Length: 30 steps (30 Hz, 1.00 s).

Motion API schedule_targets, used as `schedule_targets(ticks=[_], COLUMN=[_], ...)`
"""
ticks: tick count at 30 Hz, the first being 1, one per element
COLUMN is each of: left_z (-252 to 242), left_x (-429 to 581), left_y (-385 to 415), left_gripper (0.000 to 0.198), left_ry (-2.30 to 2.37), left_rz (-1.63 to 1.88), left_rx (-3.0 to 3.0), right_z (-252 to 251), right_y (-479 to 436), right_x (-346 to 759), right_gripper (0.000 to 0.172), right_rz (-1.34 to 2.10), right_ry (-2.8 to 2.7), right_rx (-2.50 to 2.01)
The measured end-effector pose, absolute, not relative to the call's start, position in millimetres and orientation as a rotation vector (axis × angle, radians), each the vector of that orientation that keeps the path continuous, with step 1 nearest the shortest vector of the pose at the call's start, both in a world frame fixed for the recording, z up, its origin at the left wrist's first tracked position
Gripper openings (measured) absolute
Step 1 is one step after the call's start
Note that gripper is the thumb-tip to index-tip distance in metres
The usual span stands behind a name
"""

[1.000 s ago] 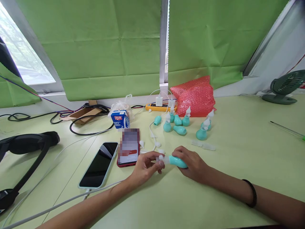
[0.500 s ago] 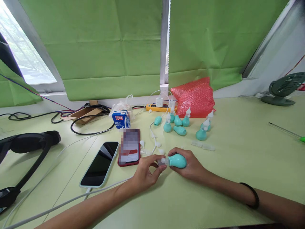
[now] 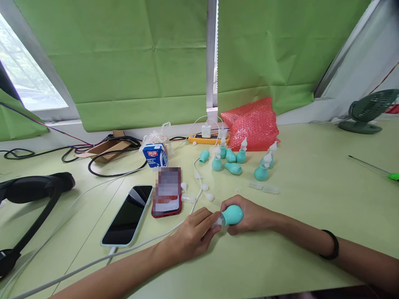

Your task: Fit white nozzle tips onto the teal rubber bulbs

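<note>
My right hand (image 3: 249, 214) is closed round the teal rubber bulb (image 3: 233, 214) of a nasal aspirator. The bulb lies sideways, its neck pointing left. At that neck my left hand (image 3: 198, 230) pinches a clear plastic nozzle (image 3: 219, 221), mostly hidden by the fingers. Both hands are just above the table's near half. Beyond them stand several aspirators with white tips, one being the aspirator (image 3: 261, 171) at the right. Loose teal bulbs, such as a bulb (image 3: 233, 168), lie among them. Clear tubes (image 3: 263, 187) and small white tips (image 3: 209, 196) rest closer to my hands.
Left of my hands lie a red-cased phone (image 3: 166, 193) and a pale-cased phone (image 3: 127, 216), with a white cable (image 3: 149, 241) crossing under my left forearm. Behind are a milk carton (image 3: 155, 155), red bubble wrap (image 3: 254, 128) and a yellow power strip (image 3: 196, 139). A screwdriver (image 3: 370, 166) lies right.
My left fingers have closed further over the nozzle and turned, covering more of it. The bulb has tilted slightly, its round end now higher. The view has shifted a little.
</note>
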State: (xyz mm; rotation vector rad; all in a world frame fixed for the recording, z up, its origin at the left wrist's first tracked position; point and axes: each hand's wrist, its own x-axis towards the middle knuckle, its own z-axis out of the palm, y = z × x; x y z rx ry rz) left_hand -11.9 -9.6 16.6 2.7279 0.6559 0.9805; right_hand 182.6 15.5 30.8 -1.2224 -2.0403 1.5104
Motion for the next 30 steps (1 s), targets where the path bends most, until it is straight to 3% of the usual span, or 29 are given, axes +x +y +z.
schedule_targets(ticks=[7,14,18,21,30], left_z=[19.1,21.2,18.0,14.4,18.7], left_x=[-10.5,-10.2,-13.3,-14.6,-14.1], left_y=[-8.9,-3.9,-3.4,-4.0,-6.9], left_gripper=[0.024,0.013,0.008,0.009,0.025], left_ry=[0.627,0.879,0.806,0.839,1.024], left_rz=[1.087,1.264,1.427,1.440,1.079], left_rx=[2.550,2.064,2.052,1.991,1.971], right_z=[40.6,36.3,36.1,34.2,20.9], right_y=[12.6,7.8,9.9,21.8,71.7], right_x=[182.7,176.6,180.0,183.5,155.5], right_gripper=[0.034,0.037,0.047,0.040,0.034], right_rz=[1.825,1.969,1.391,0.964,0.440], right_ry=[-1.891,-1.813,-2.033,-2.079,-2.262], right_rx=[-1.231,-0.874,-0.885,-0.964,-1.291])
